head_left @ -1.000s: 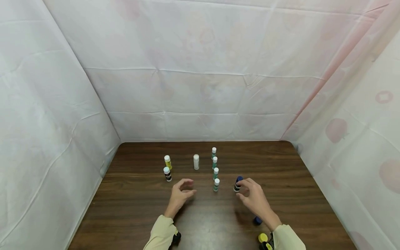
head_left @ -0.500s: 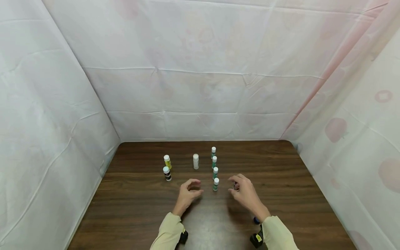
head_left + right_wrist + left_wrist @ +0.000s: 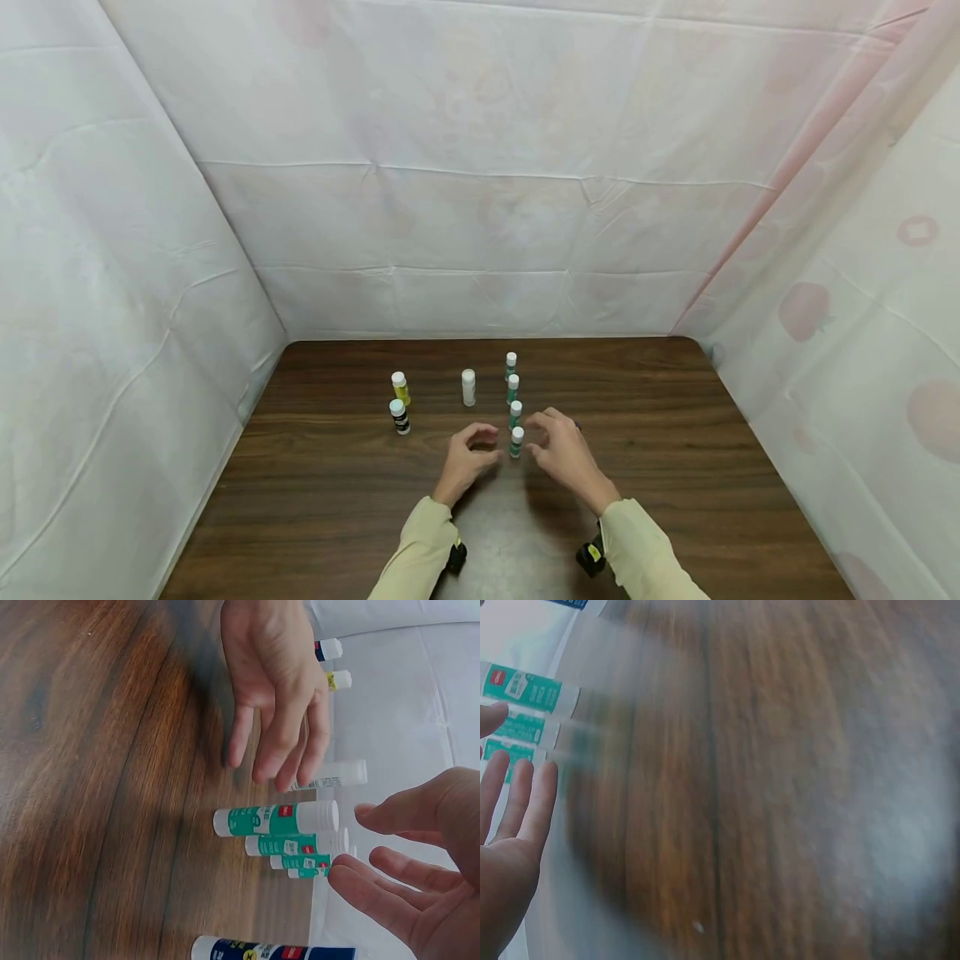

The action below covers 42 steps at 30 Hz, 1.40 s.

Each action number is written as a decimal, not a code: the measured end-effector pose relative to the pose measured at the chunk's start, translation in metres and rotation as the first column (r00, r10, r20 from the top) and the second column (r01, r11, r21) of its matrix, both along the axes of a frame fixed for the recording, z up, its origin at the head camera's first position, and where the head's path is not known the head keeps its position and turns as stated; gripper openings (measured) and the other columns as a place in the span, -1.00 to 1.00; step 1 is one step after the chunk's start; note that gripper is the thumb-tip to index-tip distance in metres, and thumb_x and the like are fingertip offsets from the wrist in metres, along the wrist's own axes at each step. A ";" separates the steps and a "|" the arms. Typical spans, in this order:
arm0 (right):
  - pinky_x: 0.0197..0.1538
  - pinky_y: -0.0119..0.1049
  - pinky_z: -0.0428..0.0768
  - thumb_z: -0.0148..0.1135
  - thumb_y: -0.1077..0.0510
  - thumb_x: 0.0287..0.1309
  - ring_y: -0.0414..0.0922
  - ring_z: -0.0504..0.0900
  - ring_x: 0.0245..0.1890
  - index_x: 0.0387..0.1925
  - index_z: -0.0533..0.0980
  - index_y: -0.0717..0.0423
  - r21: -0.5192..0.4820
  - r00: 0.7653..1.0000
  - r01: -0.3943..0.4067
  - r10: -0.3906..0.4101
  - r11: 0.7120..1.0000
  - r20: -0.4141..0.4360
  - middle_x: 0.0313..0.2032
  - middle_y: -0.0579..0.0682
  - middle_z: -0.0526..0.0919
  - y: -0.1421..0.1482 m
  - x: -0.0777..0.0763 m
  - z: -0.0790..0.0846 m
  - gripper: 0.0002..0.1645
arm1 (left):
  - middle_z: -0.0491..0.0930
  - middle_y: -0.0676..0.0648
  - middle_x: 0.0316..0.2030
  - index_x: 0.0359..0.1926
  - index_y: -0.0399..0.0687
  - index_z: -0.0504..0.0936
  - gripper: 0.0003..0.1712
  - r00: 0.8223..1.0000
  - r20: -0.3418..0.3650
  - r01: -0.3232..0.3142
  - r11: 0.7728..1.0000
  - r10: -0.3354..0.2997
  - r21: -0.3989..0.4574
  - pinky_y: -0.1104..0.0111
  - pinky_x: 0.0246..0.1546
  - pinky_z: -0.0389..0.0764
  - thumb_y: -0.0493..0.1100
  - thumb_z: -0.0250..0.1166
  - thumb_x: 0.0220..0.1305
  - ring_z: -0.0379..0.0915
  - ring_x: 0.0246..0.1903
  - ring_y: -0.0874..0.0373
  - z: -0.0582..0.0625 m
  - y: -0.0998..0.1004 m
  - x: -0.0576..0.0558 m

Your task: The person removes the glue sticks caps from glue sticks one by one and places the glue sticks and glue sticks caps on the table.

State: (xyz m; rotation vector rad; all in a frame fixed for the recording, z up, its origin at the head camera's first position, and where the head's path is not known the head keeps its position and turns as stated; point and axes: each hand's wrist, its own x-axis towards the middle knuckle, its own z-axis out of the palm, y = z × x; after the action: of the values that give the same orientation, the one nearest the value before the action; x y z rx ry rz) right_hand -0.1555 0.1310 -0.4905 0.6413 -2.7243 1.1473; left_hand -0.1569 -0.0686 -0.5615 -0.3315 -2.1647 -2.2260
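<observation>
Several green-labelled glue sticks with white caps stand upright in a row running away from me. My left hand [image 3: 467,460] is just left of the nearest green glue stick [image 3: 516,443], fingers bent loosely, with a gap to it. On the other side my right hand [image 3: 564,454] is held close to the same stick, thumb and fingers apart, and nothing is in its grasp. In the right wrist view both hands flank the nearest green stick [image 3: 259,819] without visible contact. A navy glue stick [image 3: 274,952] stands beyond my right hand, mostly hidden by it in the head view.
A white glue stick [image 3: 468,388] stands left of the row. Farther left are a yellow glue stick [image 3: 401,388] and a black-labelled one [image 3: 400,417], both white-capped. The brown wooden table [image 3: 315,500] meets white curtains [image 3: 480,225] at its back and sides.
Both hands have moved inward toward the nearest green glue stick. My right hand has passed left from the navy stick, which stays standing. The sticks have not moved.
</observation>
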 end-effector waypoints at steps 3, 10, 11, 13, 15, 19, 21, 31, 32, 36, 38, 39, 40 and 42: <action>-0.49 -0.43 0.55 0.38 0.42 -0.12 -0.21 0.59 -0.48 -0.19 0.60 0.21 -0.006 1.000 -0.020 0.020 1.000 0.013 -0.30 0.07 0.55 -0.006 -0.005 -0.001 -0.65 | 0.47 -0.55 -0.09 -0.06 -0.57 0.49 -0.57 1.000 0.000 0.001 1.000 -0.001 -0.008 0.20 -0.16 0.60 -0.53 0.34 -0.02 0.38 -0.05 -0.47 0.000 0.003 -0.003; -0.41 -0.42 0.60 0.34 0.43 -0.07 -0.09 0.66 -0.39 -0.19 0.59 0.25 0.018 0.998 -0.035 0.034 0.999 0.047 -0.30 0.06 0.53 -0.016 -0.018 -0.014 -0.69 | 0.49 -0.48 -0.05 -0.05 -0.51 0.52 -0.59 0.999 0.022 0.046 0.999 -0.046 -0.001 0.40 -0.20 0.59 -0.50 0.35 0.01 0.38 -0.02 -0.42 -0.002 0.012 -0.008; -0.41 -0.42 0.60 0.34 0.42 -0.07 -0.09 0.66 -0.38 -0.19 0.59 0.25 0.019 0.998 -0.036 0.035 0.999 0.055 -0.30 0.06 0.53 -0.017 -0.020 -0.017 -0.70 | 0.49 -0.47 -0.06 -0.06 -0.50 0.52 -0.60 0.999 0.018 0.048 0.999 -0.048 0.004 0.41 -0.21 0.59 -0.50 0.35 0.00 0.38 -0.03 -0.43 -0.002 0.014 -0.008; -0.44 -0.42 0.58 0.32 0.42 -0.07 -0.12 0.63 -0.40 -0.20 0.60 0.27 0.029 0.998 -0.043 0.041 0.999 0.057 -0.31 0.07 0.53 -0.019 -0.022 -0.021 -0.71 | 0.50 -0.49 -0.10 -0.09 -0.51 0.53 -0.60 0.998 0.017 0.054 0.998 -0.054 0.023 0.42 -0.23 0.59 -0.52 0.35 -0.02 0.39 -0.05 -0.45 -0.003 0.018 -0.009; -0.48 -0.42 0.53 0.30 0.41 -0.10 -0.17 0.57 -0.46 -0.24 0.61 0.25 0.046 0.998 -0.044 0.042 0.998 0.039 -0.33 0.06 0.54 -0.021 -0.025 -0.025 -0.73 | 0.52 -0.49 -0.15 -0.12 -0.51 0.54 -0.62 0.999 0.016 0.047 0.999 -0.047 0.021 0.42 -0.25 0.59 -0.53 0.34 -0.04 0.42 -0.09 -0.43 -0.003 0.022 -0.008; -0.50 -0.39 0.47 0.28 0.41 -0.16 -0.22 0.45 -0.51 -0.33 0.63 0.21 0.085 0.999 -0.034 0.033 0.996 0.003 -0.37 0.02 0.55 -0.025 -0.027 -0.027 -0.76 | 0.57 -0.40 -0.23 -0.17 -0.48 0.57 -0.66 1.000 0.014 0.021 0.999 -0.021 -0.026 0.38 -0.26 0.60 -0.52 0.35 -0.07 0.49 -0.17 -0.29 -0.002 0.028 -0.008; -0.47 -0.38 0.48 0.27 0.42 -0.16 -0.20 0.47 -0.49 -0.36 0.63 0.22 0.088 1.000 -0.026 0.025 0.996 0.009 -0.37 0.02 0.57 -0.026 -0.028 -0.028 -0.77 | 0.58 -0.36 -0.25 -0.19 -0.47 0.58 -0.67 1.000 0.010 0.004 0.998 -0.003 -0.057 0.36 -0.27 0.60 -0.50 0.35 -0.08 0.51 -0.20 -0.24 -0.001 0.030 -0.008; -0.46 -0.38 0.49 0.30 0.43 -0.18 -0.19 0.49 -0.47 -0.41 0.64 0.23 0.092 0.999 -0.031 0.030 0.995 0.014 -0.39 0.03 0.57 -0.027 -0.029 -0.026 -0.81 | 0.60 -0.36 -0.30 -0.24 -0.49 0.58 -0.70 0.999 -0.028 -0.021 0.995 0.019 -0.093 0.30 -0.28 0.62 -0.52 0.35 -0.11 0.54 -0.26 -0.20 0.001 0.030 -0.008; -0.46 -0.39 0.49 0.30 0.43 -0.18 -0.19 0.48 -0.47 -0.41 0.64 0.23 0.092 0.999 -0.032 0.030 0.995 0.015 -0.40 0.03 0.57 -0.027 -0.029 -0.025 -0.81 | 0.60 -0.36 -0.31 -0.25 -0.48 0.58 -0.71 0.999 -0.036 -0.024 0.995 0.021 -0.095 0.30 -0.29 0.63 -0.52 0.35 -0.11 0.55 -0.26 -0.22 0.001 0.029 -0.008; -0.51 -0.41 0.49 0.30 0.42 -0.16 -0.19 0.47 -0.49 -0.41 0.65 0.25 0.091 0.999 -0.041 0.039 0.995 0.019 -0.40 0.02 0.56 -0.025 -0.027 -0.020 -0.83 | 0.61 -0.36 -0.30 -0.25 -0.44 0.60 -0.72 0.999 -0.046 -0.022 0.994 0.017 -0.110 0.33 -0.30 0.63 -0.51 0.36 -0.09 0.54 -0.25 -0.29 0.003 0.028 -0.008; -0.52 -0.42 0.48 0.31 0.41 -0.15 -0.19 0.48 -0.50 -0.42 0.65 0.25 0.089 0.999 -0.048 0.046 0.995 0.018 -0.41 0.01 0.56 -0.025 -0.027 -0.018 -0.85 | 0.60 -0.39 -0.29 -0.24 -0.45 0.59 -0.72 0.999 -0.050 -0.011 0.994 0.006 -0.105 0.32 -0.29 0.63 -0.50 0.36 -0.08 0.53 -0.24 -0.35 0.004 0.026 -0.007; -0.53 -0.42 0.48 0.31 0.41 -0.15 -0.18 0.48 -0.50 -0.43 0.65 0.25 0.088 0.999 -0.053 0.052 0.995 0.015 -0.42 0.01 0.55 -0.024 -0.026 -0.016 -0.86 | 0.59 -0.39 -0.28 -0.23 -0.46 0.59 -0.71 0.999 -0.046 -0.001 0.994 -0.004 -0.106 0.29 -0.27 0.63 -0.50 0.36 -0.07 0.52 -0.23 -0.36 0.006 0.025 -0.006; -0.52 -0.42 0.48 0.31 0.41 -0.14 -0.18 0.48 -0.50 -0.43 0.64 0.25 0.088 0.998 -0.058 0.057 0.994 0.015 -0.43 0.01 0.55 -0.024 -0.025 -0.015 -0.87 | 0.59 -0.40 -0.28 -0.23 -0.46 0.59 -0.71 0.999 -0.047 0.007 0.995 -0.012 -0.102 0.27 -0.27 0.63 -0.50 0.36 -0.07 0.51 -0.23 -0.39 0.007 0.024 -0.006; -0.52 -0.42 0.48 0.31 0.41 -0.13 -0.18 0.49 -0.49 -0.45 0.64 0.24 0.081 0.998 -0.066 0.065 0.995 0.014 -0.43 0.00 0.55 -0.024 -0.024 -0.011 -0.89 | 0.58 -0.40 -0.25 -0.20 -0.48 0.58 -0.70 0.998 -0.050 0.027 0.994 -0.033 -0.107 0.20 -0.24 0.63 -0.49 0.35 -0.05 0.50 -0.22 -0.41 0.012 0.022 -0.004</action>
State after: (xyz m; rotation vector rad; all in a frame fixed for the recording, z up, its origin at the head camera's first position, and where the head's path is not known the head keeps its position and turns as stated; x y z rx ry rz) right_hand -0.1796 0.1073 -0.5019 0.7421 -2.7918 1.0615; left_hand -0.1607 -0.0469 -0.5497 -0.4218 -2.2713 -2.0968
